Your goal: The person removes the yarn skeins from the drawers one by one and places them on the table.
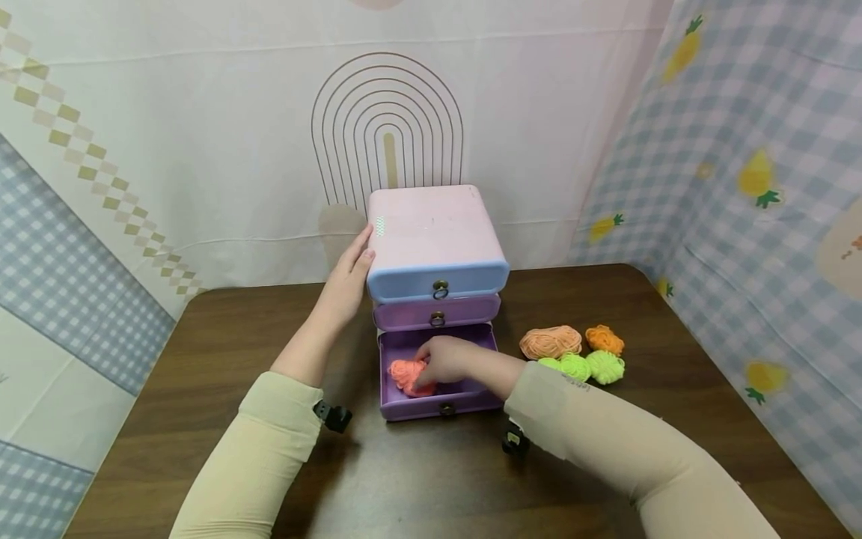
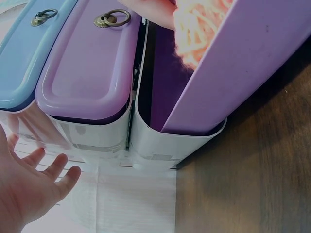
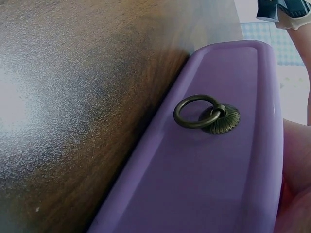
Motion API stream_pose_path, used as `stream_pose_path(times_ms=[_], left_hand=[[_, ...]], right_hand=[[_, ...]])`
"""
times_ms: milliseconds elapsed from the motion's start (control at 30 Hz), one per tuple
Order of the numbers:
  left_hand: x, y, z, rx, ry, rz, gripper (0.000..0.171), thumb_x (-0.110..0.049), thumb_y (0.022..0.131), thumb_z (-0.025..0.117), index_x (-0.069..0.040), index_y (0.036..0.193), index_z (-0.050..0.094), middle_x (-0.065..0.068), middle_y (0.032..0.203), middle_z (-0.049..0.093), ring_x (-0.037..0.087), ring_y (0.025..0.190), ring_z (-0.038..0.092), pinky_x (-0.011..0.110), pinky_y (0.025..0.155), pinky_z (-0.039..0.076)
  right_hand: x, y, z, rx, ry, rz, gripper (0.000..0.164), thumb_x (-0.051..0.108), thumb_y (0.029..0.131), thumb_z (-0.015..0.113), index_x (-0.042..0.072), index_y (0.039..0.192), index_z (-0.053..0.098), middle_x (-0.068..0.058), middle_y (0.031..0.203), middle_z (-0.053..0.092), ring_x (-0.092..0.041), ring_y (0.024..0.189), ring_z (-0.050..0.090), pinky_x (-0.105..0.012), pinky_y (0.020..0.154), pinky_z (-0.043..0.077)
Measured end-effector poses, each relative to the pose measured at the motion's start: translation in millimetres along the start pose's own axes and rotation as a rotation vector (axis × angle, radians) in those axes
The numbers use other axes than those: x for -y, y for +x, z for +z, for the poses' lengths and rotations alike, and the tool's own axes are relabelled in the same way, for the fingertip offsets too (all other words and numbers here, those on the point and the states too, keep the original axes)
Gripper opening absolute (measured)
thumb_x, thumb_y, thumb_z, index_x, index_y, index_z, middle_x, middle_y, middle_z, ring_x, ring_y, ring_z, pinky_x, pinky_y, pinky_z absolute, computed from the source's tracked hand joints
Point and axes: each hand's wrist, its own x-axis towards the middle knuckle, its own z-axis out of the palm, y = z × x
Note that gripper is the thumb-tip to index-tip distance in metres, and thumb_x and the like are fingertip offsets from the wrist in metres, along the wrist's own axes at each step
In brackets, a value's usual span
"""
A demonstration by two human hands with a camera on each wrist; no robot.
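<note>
A small drawer cabinet with a pink top (image 1: 431, 224) stands on the table. Its lowest drawer (image 1: 411, 408), purple, is pulled out. Inside that drawer lies a coral ball of yarn (image 1: 406, 374), and my right hand (image 1: 446, 361) reaches in and pinches it at its right side. In the left wrist view the yarn (image 2: 199, 31) shows above the drawer wall. With fingers stretched out, my left hand (image 1: 348, 283) rests against the cabinet's left side. The right wrist view mostly shows the drawer front with its ring handle (image 3: 197, 111); the right fingers are largely hidden there.
Right of the cabinet lie a peach yarn skein (image 1: 551, 342), an orange yarn ball (image 1: 604, 340) and bright green yarn balls (image 1: 604, 367). The blue top drawer (image 1: 404, 284) and purple middle drawer (image 1: 404, 315) are closed. A patterned cloth (image 1: 256, 150) hangs behind the wooden table (image 1: 229, 337).
</note>
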Motion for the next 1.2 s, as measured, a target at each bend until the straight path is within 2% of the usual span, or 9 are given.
stream_pose_path(times_ms=[133,267,400,533,633,733,1000,1200], left_hand=[[0.0,0.1,-0.2,0.0,-0.001,-0.002,0.054,-0.023,0.108,0.035,-0.007,0.158,0.024,0.016,0.162,0.021,0.031,0.148,0.019,0.046,0.12,0.015],[1.0,0.6,0.5,0.003,0.001,0.003,0.054,-0.022,0.108,0.035,-0.006,0.158,0.023,0.016,0.162,0.021,0.032,0.148,0.019,0.046,0.12,0.015],[3.9,1.7,1.3,0.007,0.005,-0.003,0.053,-0.022,0.108,0.035,-0.006,0.158,0.023,0.015,0.162,0.02,0.032,0.148,0.019,0.045,0.12,0.015],[22.9,9.3,2.5,0.001,0.001,0.001,0.054,-0.026,0.108,0.035,-0.011,0.159,0.023,0.013,0.163,0.02,0.031,0.149,0.018,0.046,0.12,0.014],[40.6,16.0,3.5,-0.01,0.003,0.01,0.054,-0.032,0.108,0.034,-0.018,0.159,0.023,0.008,0.163,0.02,0.027,0.149,0.018,0.046,0.12,0.014],[47.8,18.0,4.2,-0.022,0.01,0.014,0.055,-0.039,0.107,0.035,-0.025,0.159,0.024,0.003,0.163,0.021,0.024,0.148,0.019,0.045,0.12,0.014],[48.6,16.6,4.7,-0.029,0.002,0.02,0.058,-0.048,0.106,0.035,-0.028,0.159,0.025,0.001,0.163,0.022,0.021,0.148,0.02,0.045,0.12,0.015],[48.3,16.1,4.3,-0.024,0.002,0.017,0.058,-0.05,0.105,0.034,-0.029,0.159,0.024,0.001,0.163,0.022,0.02,0.148,0.019,0.046,0.12,0.015]], right_hand=[[-1,-2,-1,-0.003,0.019,-0.004,0.044,0.032,0.076,0.084,0.016,0.116,0.074,0.004,0.115,0.069,-0.012,0.099,0.058,-0.029,0.089,0.048],[-5,-3,-1,-0.024,0.034,-0.032,0.044,0.03,0.075,0.085,0.016,0.115,0.075,0.003,0.116,0.069,-0.013,0.102,0.059,-0.03,0.091,0.048],[-9,-5,-2,-0.05,0.068,-0.059,0.04,0.028,0.073,0.086,0.018,0.11,0.076,0.005,0.109,0.07,-0.01,0.093,0.058,-0.028,0.086,0.048],[-12,-11,-7,-0.067,0.123,-0.071,0.04,0.027,0.073,0.086,0.017,0.111,0.076,0.006,0.103,0.07,-0.009,0.085,0.056,-0.027,0.081,0.048],[-15,-16,-12,-0.09,0.146,-0.095,0.039,0.028,0.074,0.086,0.018,0.11,0.076,0.008,0.094,0.07,-0.009,0.08,0.056,-0.027,0.077,0.048],[-17,-23,-19,-0.106,0.162,-0.118,0.036,0.028,0.075,0.086,0.019,0.109,0.076,0.009,0.086,0.07,-0.008,0.075,0.057,-0.026,0.073,0.048],[-27,-48,-38,-0.131,0.249,-0.133,0.036,0.029,0.078,0.085,0.017,0.111,0.076,0.006,0.084,0.068,-0.011,0.067,0.052,-0.029,0.063,0.046],[-45,-73,-51,-0.152,0.284,-0.108,0.035,0.028,0.079,0.084,0.017,0.111,0.075,0.003,0.079,0.066,-0.012,0.059,0.045,-0.029,0.055,0.042]])
